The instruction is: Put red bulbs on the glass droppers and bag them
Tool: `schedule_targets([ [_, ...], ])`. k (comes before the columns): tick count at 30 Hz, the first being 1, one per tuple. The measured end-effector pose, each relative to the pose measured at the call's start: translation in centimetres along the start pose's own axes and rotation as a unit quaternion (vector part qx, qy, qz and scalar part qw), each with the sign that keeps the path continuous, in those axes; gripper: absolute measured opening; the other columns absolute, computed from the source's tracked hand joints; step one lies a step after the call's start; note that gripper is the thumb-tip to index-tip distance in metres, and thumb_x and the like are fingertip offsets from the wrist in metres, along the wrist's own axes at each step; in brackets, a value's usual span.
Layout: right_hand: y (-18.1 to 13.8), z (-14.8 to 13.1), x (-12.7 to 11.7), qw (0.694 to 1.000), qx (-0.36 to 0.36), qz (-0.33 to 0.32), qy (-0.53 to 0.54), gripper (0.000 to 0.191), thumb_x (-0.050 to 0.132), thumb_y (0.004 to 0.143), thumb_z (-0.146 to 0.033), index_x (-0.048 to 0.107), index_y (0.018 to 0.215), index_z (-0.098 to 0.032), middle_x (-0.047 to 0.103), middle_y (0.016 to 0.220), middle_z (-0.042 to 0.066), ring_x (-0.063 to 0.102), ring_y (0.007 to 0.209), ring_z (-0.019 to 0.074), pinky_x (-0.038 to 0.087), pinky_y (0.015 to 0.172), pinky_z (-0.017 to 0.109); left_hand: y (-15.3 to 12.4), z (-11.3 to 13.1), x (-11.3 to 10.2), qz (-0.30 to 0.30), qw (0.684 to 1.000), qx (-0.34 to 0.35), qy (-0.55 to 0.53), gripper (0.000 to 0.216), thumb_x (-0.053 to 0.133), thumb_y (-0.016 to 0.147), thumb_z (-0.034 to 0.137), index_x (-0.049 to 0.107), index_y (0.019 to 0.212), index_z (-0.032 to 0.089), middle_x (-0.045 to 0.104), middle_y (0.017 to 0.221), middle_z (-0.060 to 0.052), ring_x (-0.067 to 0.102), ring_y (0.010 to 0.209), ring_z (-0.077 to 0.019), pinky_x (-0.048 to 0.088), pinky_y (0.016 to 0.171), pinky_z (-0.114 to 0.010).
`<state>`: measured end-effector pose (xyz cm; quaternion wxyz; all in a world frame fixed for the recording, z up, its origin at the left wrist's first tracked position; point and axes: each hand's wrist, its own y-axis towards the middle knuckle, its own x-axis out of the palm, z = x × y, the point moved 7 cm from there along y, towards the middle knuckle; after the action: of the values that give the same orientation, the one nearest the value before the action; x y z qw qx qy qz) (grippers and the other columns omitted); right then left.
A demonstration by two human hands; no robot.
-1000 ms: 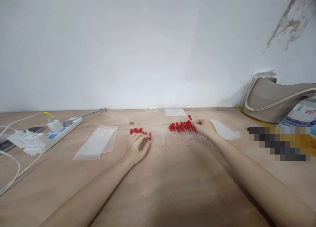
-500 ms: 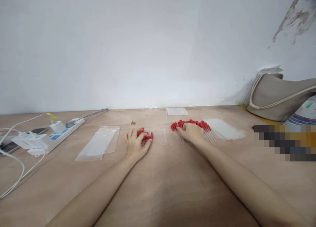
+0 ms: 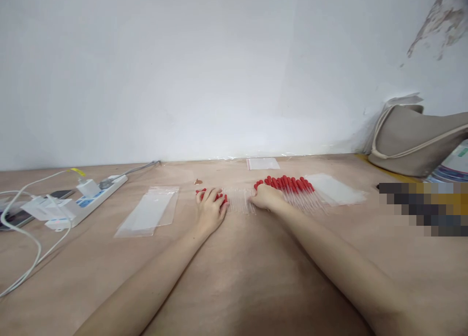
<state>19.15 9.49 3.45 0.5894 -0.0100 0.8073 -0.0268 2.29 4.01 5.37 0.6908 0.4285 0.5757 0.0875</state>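
My left hand (image 3: 212, 214) rests with fingers apart and bent over several small red rubber bulbs (image 3: 221, 198) lying on the table; the thumb is beside the rightmost ones. Right of it, a row of thin clear dropper tubes (image 3: 237, 201) lies side by side, bare of bulbs where I see them. My right hand (image 3: 266, 198) is closed at the row's right end, thumb and fingertips together on a dropper tube; its exact grip is partly hidden. Beyond and right of that hand, droppers with red bulbs (image 3: 292, 184) are fanned out, their clear stems pointing toward me.
Clear zip bags (image 3: 148, 211) lie at left, more bags (image 3: 336, 188) at right, and a small one (image 3: 263, 164) by the wall. A power strip (image 3: 87, 202) with chargers and white cables is far left. A grey-beige bag (image 3: 413, 141) stands at back right.
My right hand has moved left from the fanned droppers to the end of the tube row. My left hand has flattened over the loose bulbs; one that stood by its thumb is lower.
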Motion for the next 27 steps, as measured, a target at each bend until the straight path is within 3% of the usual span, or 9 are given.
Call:
schedule_targets([
  [5,0.2,0.1,0.4,1.0,0.015,-0.009,0.014,0.034,0.054,0.067,-0.045,0.062,0.084,-0.017,0.063,0.09,0.012,0.059,0.086,0.0282,0.041,0.068,0.036,0.0,-0.1,-0.1,0.026,0.999,-0.009,-0.039,0.016,0.048,0.08,0.021,0.063,0.081,0.017,0.062,0.089,-0.007,0.05,0.095,-0.023,0.028,0.088,-0.045],
  [11,-0.5,0.4,-0.9,0.999,-0.012,0.012,0.048,0.028,0.041,0.078,-0.037,0.058,0.072,-0.016,0.063,0.079,0.011,0.059,0.077,0.0232,0.039,0.061,0.03,-0.5,0.2,-1.5,0.062,0.991,0.003,-0.117,0.018,0.048,0.079,0.018,0.059,0.092,0.015,0.061,0.091,-0.008,0.05,0.095,-0.0223,0.035,0.086,-0.041],
  [15,-3.4,1.3,-1.8,0.988,-0.097,0.058,0.103,0.026,0.03,0.086,-0.033,0.05,0.081,-0.016,0.061,0.078,0.007,0.056,0.071,0.0152,0.037,0.061,0.024,-1.9,2.3,-2.2,-0.032,0.97,0.075,-0.229,0.024,0.047,0.078,0.015,0.056,0.1,0.016,0.059,0.093,-0.008,0.052,0.088,-0.0178,0.042,0.08,-0.032],
  [19,-7.2,1.4,-1.7,0.936,-0.264,0.099,0.209,0.018,0.03,0.087,-0.028,0.044,0.084,-0.018,0.056,0.07,0.002,0.051,0.062,0.0119,0.036,0.058,0.022,-3.0,3.7,-1.9,-0.147,0.947,0.068,-0.279,0.023,0.047,0.074,0.011,0.057,0.094,0.017,0.059,0.088,-0.005,0.055,0.075,-0.0143,0.045,0.067,-0.026],
  [22,-8.7,1.5,-1.1,0.918,-0.304,0.135,0.214,0.012,0.036,0.085,-0.024,0.046,0.083,-0.018,0.055,0.073,0.003,0.05,0.066,0.0129,0.036,0.06,0.024,-2.8,3.9,-1.4,-0.161,0.947,0.042,-0.276,0.017,0.052,0.073,0.017,0.059,0.089,0.016,0.059,0.086,-0.005,0.055,0.073,-0.0147,0.045,0.066,-0.027],
  [27,-9.5,0.8,-0.2,0.916,-0.329,0.159,0.167,0.01,0.04,0.084,-0.021,0.05,0.083,-0.019,0.058,0.074,0.001,0.05,0.067,0.013,0.032,0.069,0.029,-2.1,3.8,-0.6,-0.132,0.954,0.023,-0.27,0.015,0.051,0.08,0.026,0.063,0.079,0.019,0.06,0.086,-0.004,0.055,0.079,-0.0155,0.043,0.072,-0.028],
])
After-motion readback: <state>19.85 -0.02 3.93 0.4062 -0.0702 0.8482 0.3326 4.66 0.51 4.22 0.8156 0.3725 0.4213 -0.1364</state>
